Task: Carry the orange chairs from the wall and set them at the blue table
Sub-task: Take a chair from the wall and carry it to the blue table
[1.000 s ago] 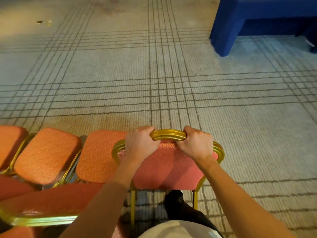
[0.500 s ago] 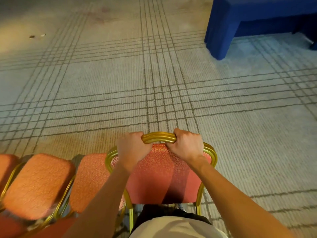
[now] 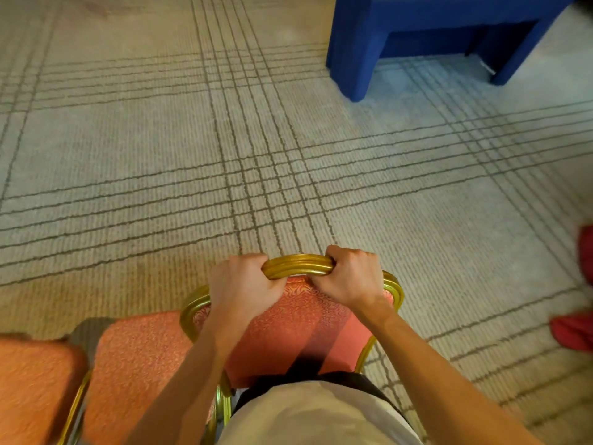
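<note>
Both hands grip the curved gold metal top rail of one orange upholstered chair (image 3: 298,329): the left hand (image 3: 244,289) is wrapped around the rail's left part, the right hand (image 3: 349,277) around its right part, fingers curled over the far side. This chair sits directly in front of the person's torso, its backrest facing the camera. Two more orange cushioned seats (image 3: 134,364) with gold frames stand just beside it, to its left. Well apart, ahead and to the right of the held chair, stands the blue-draped table (image 3: 359,43) on the beige carpet with dark grid lines (image 3: 160,139).
</note>
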